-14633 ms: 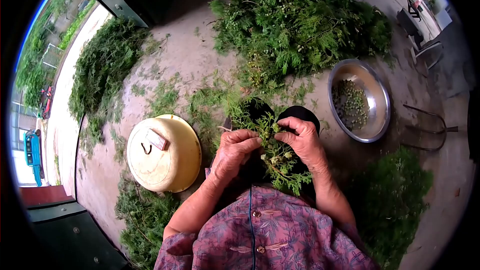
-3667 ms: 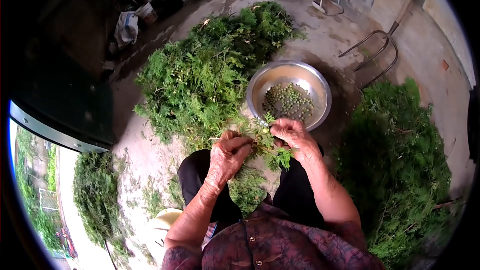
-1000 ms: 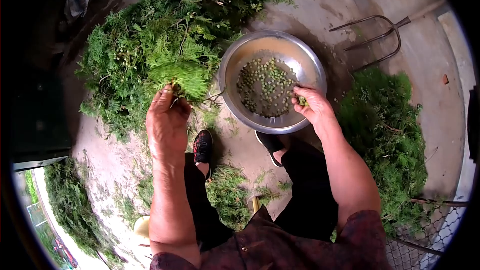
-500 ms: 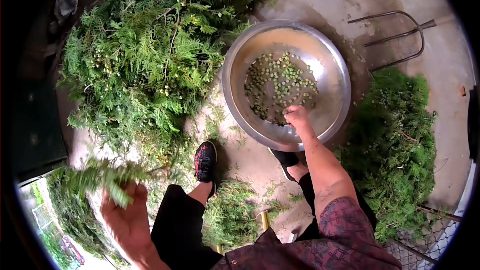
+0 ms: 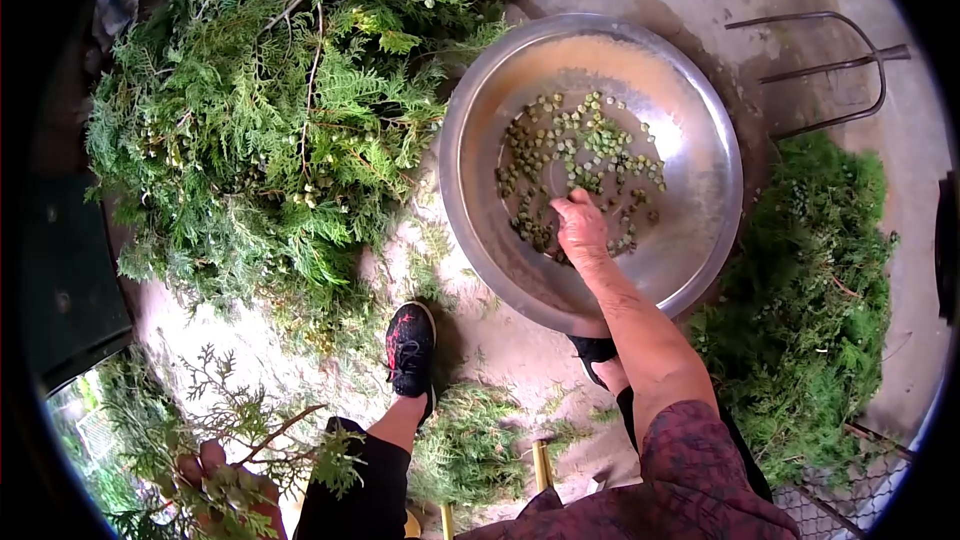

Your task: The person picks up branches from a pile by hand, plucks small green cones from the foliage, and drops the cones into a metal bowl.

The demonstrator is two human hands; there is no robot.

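Note:
A wide metal basin holds many small green cones spread over its bottom. Over the lower part of the basin is my right hand, its fingers pressed together above the cones; whatever they may hold is hidden. At the bottom left, my left hand is closed around a leafy green branch, whose sprigs partly cover the fingers.
A big heap of green branches lies left of the basin, with a darker pile to the right. A metal fork rests on the floor at upper right. Black shoes stand below the basin.
My left hand has moved down with the branch, which now shows more clearly. My right hand has shifted slightly up and left inside the basin. The view has shifted a little.

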